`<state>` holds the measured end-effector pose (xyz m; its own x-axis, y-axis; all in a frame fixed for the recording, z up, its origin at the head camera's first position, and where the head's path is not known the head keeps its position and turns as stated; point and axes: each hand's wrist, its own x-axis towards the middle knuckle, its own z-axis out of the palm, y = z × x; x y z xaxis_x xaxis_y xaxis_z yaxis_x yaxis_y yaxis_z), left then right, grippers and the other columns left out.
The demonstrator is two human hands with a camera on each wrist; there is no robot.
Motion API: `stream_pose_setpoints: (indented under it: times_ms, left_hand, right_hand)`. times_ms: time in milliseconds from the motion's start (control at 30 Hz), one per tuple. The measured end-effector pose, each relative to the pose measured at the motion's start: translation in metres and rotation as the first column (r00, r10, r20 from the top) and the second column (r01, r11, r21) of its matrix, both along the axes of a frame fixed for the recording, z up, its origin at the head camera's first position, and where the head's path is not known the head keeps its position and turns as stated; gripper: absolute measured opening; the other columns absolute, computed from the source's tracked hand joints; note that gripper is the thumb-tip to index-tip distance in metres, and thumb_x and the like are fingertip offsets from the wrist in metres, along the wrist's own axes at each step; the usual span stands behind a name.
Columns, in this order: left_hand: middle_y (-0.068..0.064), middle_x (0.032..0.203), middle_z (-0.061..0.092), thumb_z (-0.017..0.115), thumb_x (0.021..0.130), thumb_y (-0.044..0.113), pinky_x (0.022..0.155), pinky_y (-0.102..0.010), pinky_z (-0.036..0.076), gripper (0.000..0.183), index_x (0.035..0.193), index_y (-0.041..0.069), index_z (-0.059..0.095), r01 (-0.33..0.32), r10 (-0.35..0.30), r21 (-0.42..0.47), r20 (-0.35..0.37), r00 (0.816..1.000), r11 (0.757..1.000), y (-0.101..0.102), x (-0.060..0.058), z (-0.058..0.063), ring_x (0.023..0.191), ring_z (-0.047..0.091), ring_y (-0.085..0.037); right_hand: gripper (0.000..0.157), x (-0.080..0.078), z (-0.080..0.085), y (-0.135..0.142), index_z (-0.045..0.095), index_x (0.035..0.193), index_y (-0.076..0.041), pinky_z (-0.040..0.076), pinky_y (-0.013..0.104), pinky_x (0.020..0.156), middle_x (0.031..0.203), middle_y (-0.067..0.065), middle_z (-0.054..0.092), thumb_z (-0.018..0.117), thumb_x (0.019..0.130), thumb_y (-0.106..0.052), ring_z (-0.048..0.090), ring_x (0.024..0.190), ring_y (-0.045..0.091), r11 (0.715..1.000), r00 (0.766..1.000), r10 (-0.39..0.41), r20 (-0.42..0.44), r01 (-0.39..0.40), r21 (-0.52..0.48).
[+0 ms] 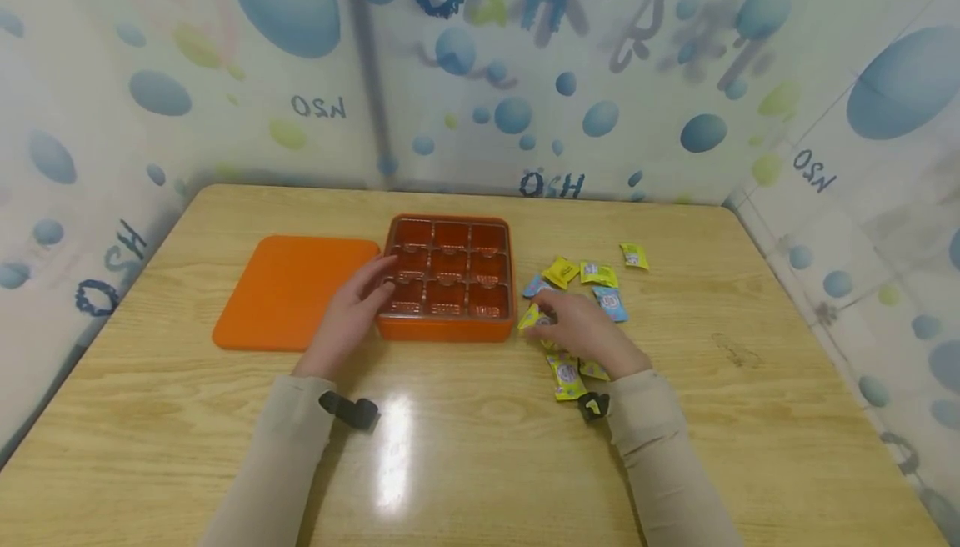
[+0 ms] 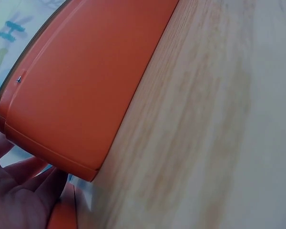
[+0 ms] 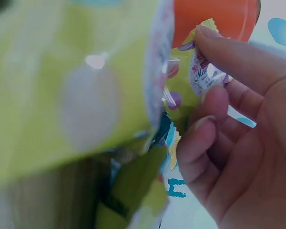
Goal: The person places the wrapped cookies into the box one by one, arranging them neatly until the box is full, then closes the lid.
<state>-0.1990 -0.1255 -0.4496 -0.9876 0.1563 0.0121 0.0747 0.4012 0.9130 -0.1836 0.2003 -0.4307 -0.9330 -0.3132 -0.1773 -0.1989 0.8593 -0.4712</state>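
Observation:
An orange box (image 1: 446,329) with a clear divided tray inside stands mid-table. My left hand (image 1: 351,305) rests at its left side, fingers loosely bent at the rim; from the left wrist, the fingers (image 2: 31,186) show against the end of the orange wall (image 2: 86,90). To the right of the box, my right hand (image 1: 585,326) pinches a yellow candy packet (image 1: 531,318) between thumb and fingertips. The right wrist view shows this candy packet (image 3: 183,81) with its white printed label partly behind the thumb.
A flat orange lid (image 1: 281,293) lies left of the box. Several yellow and blue candy packets (image 1: 597,273) are scattered around the right hand, with one yellow packet (image 1: 633,256) farther back. A patterned wall (image 1: 480,147) borders the wooden table (image 1: 480,439).

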Motion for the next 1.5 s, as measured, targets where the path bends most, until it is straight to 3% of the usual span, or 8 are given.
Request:
stream_pose_setpoints:
  times_ms: [233,367,633,867,1067,1267,1367,1500]
  left_hand:
    - [0.005,0.145,0.024,0.047,0.092,0.035,0.105,-0.05,0.015,0.042,0.133,0.031,0.04,0.0,0.0,0.001,-0.018,1.0,1.0,-0.002,-0.002,-0.006,0.132,0.017,-0.02]
    - [0.005,0.145,0.024,0.047,0.092,0.034,0.105,-0.05,0.015,0.041,0.133,0.03,0.041,-0.002,0.002,0.011,-0.017,1.0,1.0,-0.001,-0.004,-0.005,0.132,0.017,-0.02]
    - [0.007,0.143,0.027,0.048,0.091,0.036,0.105,-0.048,0.016,0.042,0.132,0.029,0.042,-0.008,0.008,0.018,-0.019,1.0,1.0,-0.001,-0.006,-0.005,0.132,0.018,-0.018]
    - [0.008,0.143,0.027,0.048,0.091,0.035,0.105,-0.046,0.017,0.042,0.132,0.029,0.042,-0.003,0.003,0.033,-0.009,1.0,0.999,-0.003,-0.006,-0.004,0.131,0.019,-0.016]
    - [0.004,0.144,0.027,0.049,0.092,0.027,0.105,-0.046,0.017,0.041,0.133,0.023,0.042,-0.011,0.01,0.043,0.019,1.0,0.999,0.001,0.001,0.009,0.132,0.02,-0.018]
    - [-0.006,0.144,0.026,0.047,0.093,0.018,0.105,-0.048,0.017,0.042,0.134,0.014,0.041,-0.02,0.019,0.025,0.012,1.0,0.999,0.009,0.011,0.025,0.131,0.02,-0.025]
    - [-0.004,0.144,0.026,0.048,0.093,0.019,0.105,-0.049,0.016,0.042,0.134,0.015,0.041,-0.018,0.018,0.024,0.018,1.0,1.0,0.009,0.01,0.023,0.132,0.019,-0.024]
    - [0.004,0.144,0.027,0.049,0.092,0.026,0.105,-0.048,0.016,0.041,0.133,0.023,0.042,-0.018,0.017,0.028,0.022,1.0,0.999,0.004,0.003,0.01,0.132,0.019,-0.02]
  right_hand:
    - [0.021,0.0,0.003,0.002,0.054,0.095,-0.022,0.042,0.029,0.051,0.083,-0.004,0.058,0.061,0.083,-0.038,0.048,0.059,0.014,0.998,1.0,-0.003,-0.002,0.003,-0.057]
    - [0.019,-0.002,0.007,0.004,0.054,0.096,-0.021,0.042,0.031,0.047,0.082,-0.002,0.059,0.058,0.086,-0.037,0.049,0.054,0.015,0.997,1.0,0.003,-0.001,-0.003,-0.079]
    - [0.019,-0.005,0.009,0.01,0.056,0.095,-0.021,0.042,0.03,0.051,0.088,-0.004,0.058,0.056,0.086,-0.038,0.05,0.06,0.014,0.996,0.998,-0.017,-0.063,0.011,-0.085]
    - [0.022,-0.005,0.01,0.012,0.057,0.092,-0.02,0.043,0.03,0.05,0.082,-0.002,0.059,0.056,0.086,-0.041,0.05,0.059,0.014,0.99,0.996,-0.04,-0.077,0.03,-0.136]
    - [0.026,-0.004,0.014,0.013,0.058,0.099,-0.021,0.043,0.032,0.047,0.074,0.0,0.058,0.055,0.085,-0.043,0.051,0.057,0.016,0.983,0.993,-0.083,-0.08,0.068,-0.173]
    - [0.039,-0.004,0.014,0.015,0.056,0.113,-0.017,0.042,0.03,0.051,0.081,-0.002,0.059,0.053,0.086,-0.045,0.05,0.062,0.014,0.986,0.988,-0.104,-0.116,0.087,-0.14]
    - [0.042,-0.003,0.013,0.016,0.055,0.115,-0.016,0.043,0.029,0.053,0.085,-0.003,0.059,0.053,0.086,-0.046,0.052,0.064,0.013,0.985,0.987,-0.117,-0.109,0.101,-0.141]
    - [0.044,-0.003,0.013,0.016,0.054,0.118,-0.017,0.044,0.03,0.053,0.082,-0.003,0.059,0.052,0.086,-0.047,0.053,0.062,0.013,0.982,0.987,-0.128,-0.102,0.112,-0.153]
